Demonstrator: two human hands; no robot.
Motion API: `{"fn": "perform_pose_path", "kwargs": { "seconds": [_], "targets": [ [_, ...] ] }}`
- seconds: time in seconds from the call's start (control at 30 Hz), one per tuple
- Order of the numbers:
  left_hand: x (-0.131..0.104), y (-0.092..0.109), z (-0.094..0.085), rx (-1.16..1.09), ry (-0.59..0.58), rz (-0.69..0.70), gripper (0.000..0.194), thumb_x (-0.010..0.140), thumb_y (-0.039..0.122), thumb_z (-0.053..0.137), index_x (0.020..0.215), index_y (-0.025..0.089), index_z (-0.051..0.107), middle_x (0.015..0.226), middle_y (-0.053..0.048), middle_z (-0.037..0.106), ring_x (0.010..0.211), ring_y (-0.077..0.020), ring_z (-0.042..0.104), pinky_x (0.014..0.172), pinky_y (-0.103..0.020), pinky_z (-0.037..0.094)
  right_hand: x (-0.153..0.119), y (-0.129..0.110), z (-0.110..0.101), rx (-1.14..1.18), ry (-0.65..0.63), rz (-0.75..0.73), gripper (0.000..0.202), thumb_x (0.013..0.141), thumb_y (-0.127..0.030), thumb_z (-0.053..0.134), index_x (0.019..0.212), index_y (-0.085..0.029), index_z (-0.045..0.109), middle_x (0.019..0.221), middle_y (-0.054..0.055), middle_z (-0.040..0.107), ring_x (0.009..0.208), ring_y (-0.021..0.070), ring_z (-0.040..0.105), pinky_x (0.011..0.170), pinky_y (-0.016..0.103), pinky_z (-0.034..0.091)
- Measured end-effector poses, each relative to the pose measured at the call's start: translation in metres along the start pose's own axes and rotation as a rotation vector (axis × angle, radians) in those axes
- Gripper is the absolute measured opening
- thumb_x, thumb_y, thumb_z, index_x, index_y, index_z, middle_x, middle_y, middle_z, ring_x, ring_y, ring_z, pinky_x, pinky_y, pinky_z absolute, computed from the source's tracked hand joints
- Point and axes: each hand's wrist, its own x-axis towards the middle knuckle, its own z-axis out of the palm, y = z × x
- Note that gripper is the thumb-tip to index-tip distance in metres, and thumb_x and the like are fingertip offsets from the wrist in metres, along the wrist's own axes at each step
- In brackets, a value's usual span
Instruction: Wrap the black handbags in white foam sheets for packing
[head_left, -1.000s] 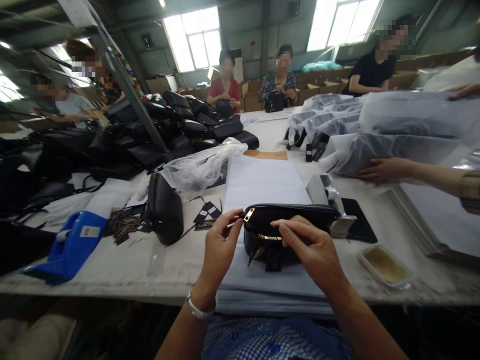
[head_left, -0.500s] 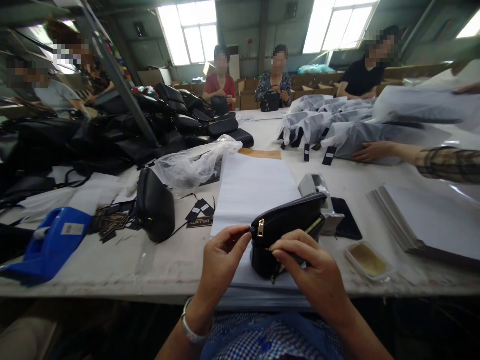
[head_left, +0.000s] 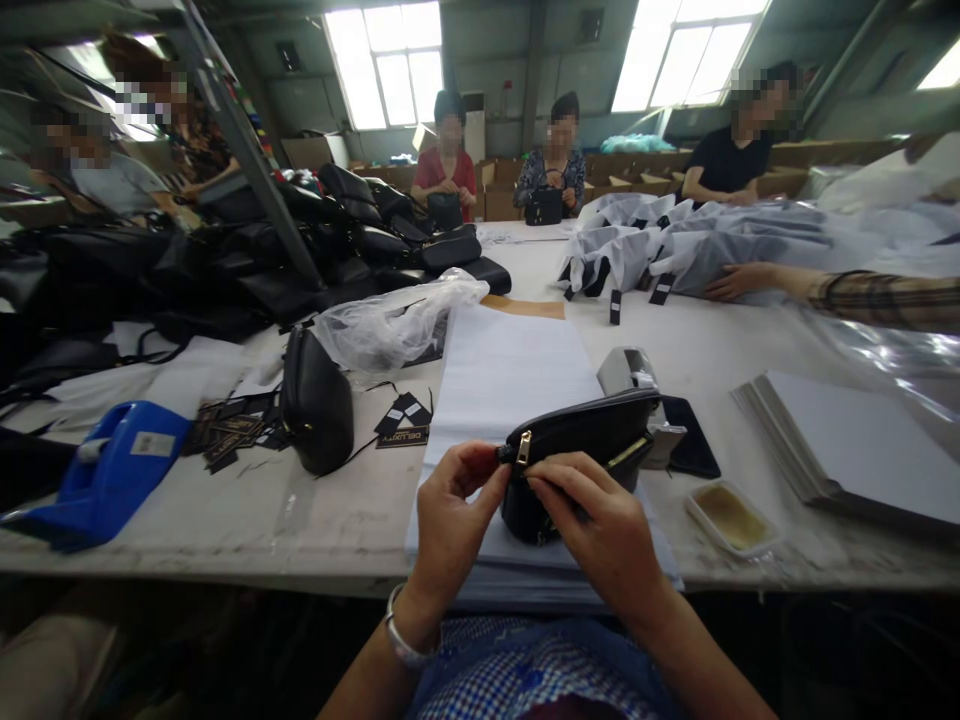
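A black bag (head_left: 577, 425) with a gold zipper pull (head_left: 523, 447) rests on a stack of white sheets (head_left: 517, 360) at the table's front edge. My left hand (head_left: 459, 510) pinches the bag's near left corner, at a small black end piece beside the zipper pull. Just below the pull, my right hand (head_left: 596, 515) has thumb and fingers pressed together against the bag's side; whatever is between them is too small to make out. A second black bag (head_left: 319, 400) stands to the left, with black tags (head_left: 405, 415) between it and the sheets.
A blue tool (head_left: 120, 470) lies at the left. Right of the bag are a tape dispenser (head_left: 628, 370), a dark phone-like slab (head_left: 694, 440), a small tub (head_left: 733, 517) and a board stack (head_left: 855, 440). A co-worker's hand (head_left: 742, 281) touches wrapped bags. More people sit behind.
My right hand has moved left and up along the bag, closer to the zipper pull and my left hand. The plastic-wrapped item at the right has been lowered.
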Motion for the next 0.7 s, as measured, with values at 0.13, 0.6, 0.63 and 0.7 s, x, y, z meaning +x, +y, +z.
{"fn": "perform_pose_path", "kwargs": {
  "seconds": [0.13,0.6,0.63,0.7],
  "targets": [
    [-0.005,0.0,-0.006,0.064,-0.004,0.077,0.018,0.085,0.027,0.07,0.102,0.021,0.065,0.112,-0.007,0.069,0.103,-0.019,0.067,0.089,-0.031,0.057,0.001,0.002,0.002,-0.026,0.003,-0.041,0.015,0.092,-0.011,0.061,0.103,-0.02,0.065,0.096,0.003,0.066,0.089,0.0138,0.064,0.084,0.024,0.053],
    [-0.015,0.014,-0.007,0.285,-0.087,0.093,0.01,0.09,0.029,0.065,0.085,0.021,0.07,0.081,0.001,0.068,0.074,-0.011,0.061,0.065,-0.021,0.048,-0.002,0.001,0.006,-0.045,0.01,-0.065,0.015,0.091,-0.011,0.062,0.102,-0.021,0.067,0.093,0.003,0.067,0.086,0.0148,0.066,0.08,0.025,0.054],
    [-0.016,0.013,-0.007,0.269,-0.082,0.086,0.011,0.09,0.03,0.065,0.084,0.021,0.069,0.08,0.001,0.067,0.074,-0.0109,0.06,0.066,-0.021,0.048,-0.001,0.0,0.005,-0.039,0.017,-0.049,0.014,0.091,-0.012,0.063,0.1,-0.021,0.067,0.092,0.003,0.067,0.085,0.0147,0.066,0.079,0.025,0.054],
    [-0.017,0.01,-0.007,0.225,-0.084,0.07,0.011,0.09,0.03,0.065,0.084,0.02,0.069,0.08,0.001,0.067,0.075,-0.011,0.061,0.067,-0.02,0.049,0.0,-0.004,0.004,-0.023,0.02,-0.009,0.01,0.091,-0.013,0.064,0.096,-0.022,0.067,0.09,0.002,0.068,0.083,0.0142,0.066,0.077,0.024,0.054]
  ]
}}
